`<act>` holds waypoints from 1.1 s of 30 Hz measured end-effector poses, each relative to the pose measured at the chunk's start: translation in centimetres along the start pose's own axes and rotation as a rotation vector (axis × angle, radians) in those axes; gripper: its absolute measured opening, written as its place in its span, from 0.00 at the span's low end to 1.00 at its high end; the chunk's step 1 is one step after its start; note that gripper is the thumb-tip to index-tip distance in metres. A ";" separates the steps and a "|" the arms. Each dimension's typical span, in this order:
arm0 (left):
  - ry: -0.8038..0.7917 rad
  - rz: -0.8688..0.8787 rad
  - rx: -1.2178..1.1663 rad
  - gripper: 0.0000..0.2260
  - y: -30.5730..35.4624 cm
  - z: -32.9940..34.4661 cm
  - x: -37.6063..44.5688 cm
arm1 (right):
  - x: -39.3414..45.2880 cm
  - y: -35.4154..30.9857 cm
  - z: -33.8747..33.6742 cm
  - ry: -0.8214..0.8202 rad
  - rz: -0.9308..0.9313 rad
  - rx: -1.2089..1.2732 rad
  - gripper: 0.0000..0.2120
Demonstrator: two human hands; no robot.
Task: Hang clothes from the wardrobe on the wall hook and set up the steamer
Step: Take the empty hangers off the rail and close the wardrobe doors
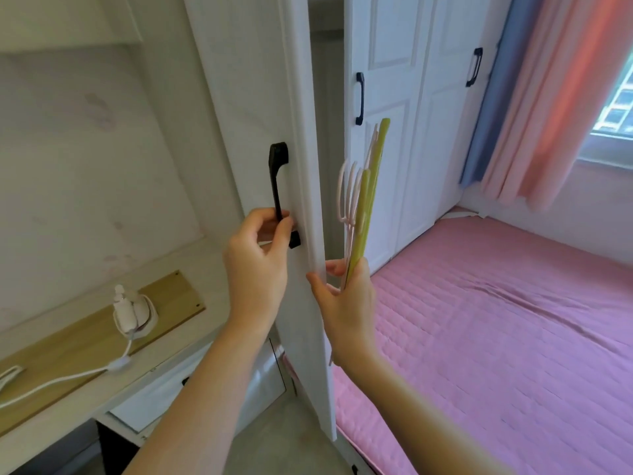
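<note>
Right hand [346,296] grips upright hangers [364,207] (hooks up); left hand [257,258] grips the door handle [278,186].

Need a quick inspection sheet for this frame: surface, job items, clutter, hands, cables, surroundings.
Surface: pale desk top with an inset wooden panel, left of the wardrobe.
Job's things: wardrobe door partly open, gap shows a dim interior; bunch of pink and green hangers; no clothes or wall hook seen.
Clutter: small white device standing on the wooden panel.
Hands: left hand grips the black door handle; right hand holds the hangers beside the door edge.
Cables: white cord runs from the device across the desk.
Surroundings: pink bed, pink and blue curtains, window.
</note>
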State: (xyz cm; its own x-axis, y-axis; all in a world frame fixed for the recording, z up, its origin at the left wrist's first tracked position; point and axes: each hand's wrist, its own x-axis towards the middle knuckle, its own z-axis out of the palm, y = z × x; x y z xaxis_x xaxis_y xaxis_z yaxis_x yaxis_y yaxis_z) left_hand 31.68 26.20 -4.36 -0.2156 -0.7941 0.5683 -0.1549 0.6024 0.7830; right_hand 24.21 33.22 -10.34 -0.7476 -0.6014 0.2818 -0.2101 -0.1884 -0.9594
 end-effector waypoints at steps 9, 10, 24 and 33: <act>0.060 0.016 -0.051 0.02 0.0 2.1 0.1 | 1.8 1.1 -1.7 -0.030 -0.116 -0.065 0.17; 0.052 0.021 -0.052 0.02 0.0 2.3 0.2 | 2.1 1.2 -2.0 -0.033 -0.121 -0.069 0.17; 0.065 0.053 -0.076 0.03 0.7 10.9 2.1 | 9.2 2.9 -7.1 -0.005 -0.072 -0.059 0.15; 0.073 0.063 -0.025 0.04 0.8 17.1 4.9 | 15.6 5.9 -9.3 0.003 -0.085 -0.087 0.11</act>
State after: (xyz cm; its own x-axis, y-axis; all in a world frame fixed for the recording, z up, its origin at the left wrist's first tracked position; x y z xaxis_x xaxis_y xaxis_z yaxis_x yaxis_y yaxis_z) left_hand 13.99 24.21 -5.30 -0.1527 -0.7593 0.6326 -0.1187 0.6496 0.7510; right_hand 5.41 29.97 -11.70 -0.7269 -0.5835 0.3622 -0.3267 -0.1700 -0.9297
